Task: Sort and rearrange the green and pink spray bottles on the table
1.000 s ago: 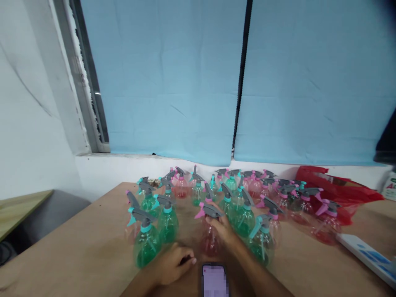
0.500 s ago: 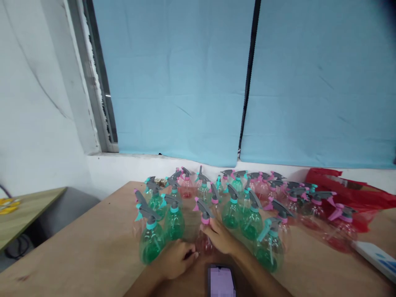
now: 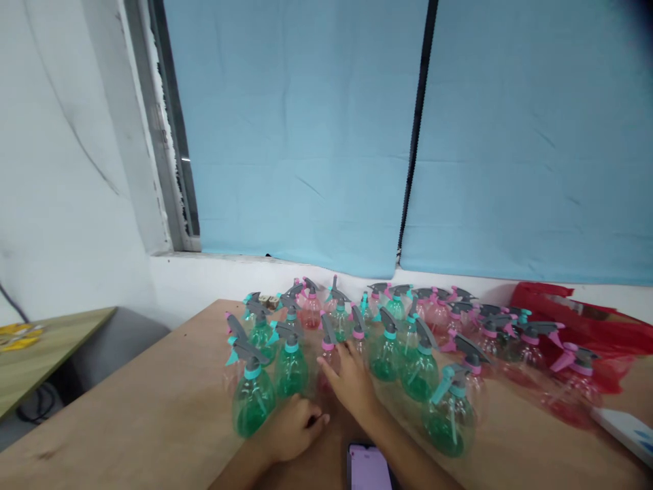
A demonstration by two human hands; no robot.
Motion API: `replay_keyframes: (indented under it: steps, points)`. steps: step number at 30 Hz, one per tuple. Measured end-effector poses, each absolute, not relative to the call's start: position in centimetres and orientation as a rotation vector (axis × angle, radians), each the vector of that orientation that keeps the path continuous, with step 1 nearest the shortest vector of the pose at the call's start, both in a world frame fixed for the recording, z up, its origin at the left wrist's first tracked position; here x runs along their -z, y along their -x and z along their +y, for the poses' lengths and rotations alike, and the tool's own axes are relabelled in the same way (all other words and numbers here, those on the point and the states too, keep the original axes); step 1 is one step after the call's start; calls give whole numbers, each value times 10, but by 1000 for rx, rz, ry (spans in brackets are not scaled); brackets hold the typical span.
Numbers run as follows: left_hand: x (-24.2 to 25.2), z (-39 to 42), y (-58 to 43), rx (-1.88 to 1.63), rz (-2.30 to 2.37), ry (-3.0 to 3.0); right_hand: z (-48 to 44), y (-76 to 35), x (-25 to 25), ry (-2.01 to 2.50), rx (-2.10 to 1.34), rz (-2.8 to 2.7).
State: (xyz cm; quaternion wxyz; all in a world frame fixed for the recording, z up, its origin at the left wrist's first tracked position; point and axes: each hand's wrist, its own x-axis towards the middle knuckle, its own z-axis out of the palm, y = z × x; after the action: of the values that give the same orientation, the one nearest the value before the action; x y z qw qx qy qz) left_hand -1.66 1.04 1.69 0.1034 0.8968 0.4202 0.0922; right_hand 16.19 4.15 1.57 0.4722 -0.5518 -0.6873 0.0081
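Note:
My right hand is around the upper body of a pink spray bottle with a grey trigger head, its thumb on the left side and its fingers behind. On the wood table my left hand rests with curled fingers, and nothing shows in it. Just left of that hand stands a green spray bottle with a turquoise collar. Another green spray bottle is behind it. To the right of my right arm sits a green spray bottle with its nozzle turned left.
Several more pink and green spray bottles stand toward the wall, among them a green one and a pink one. A red plastic bag lies at the right. A phone is at the front, and a white box at the right edge.
My right hand has moved the pink spray bottle away from me, toward the rows of bottles. My left hand stays about where it was. The view has shifted slightly.

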Motion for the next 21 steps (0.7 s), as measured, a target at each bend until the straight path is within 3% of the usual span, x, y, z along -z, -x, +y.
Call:
replay_keyframes:
  steps: [10,21]
  points:
    - [-8,14,20,-292,1195,-2659,54,-151,-30,1344,-49,-1577]
    - [-9,17,19,-258,1104,-2561,28,-126,-81,1155,-164,-1795]
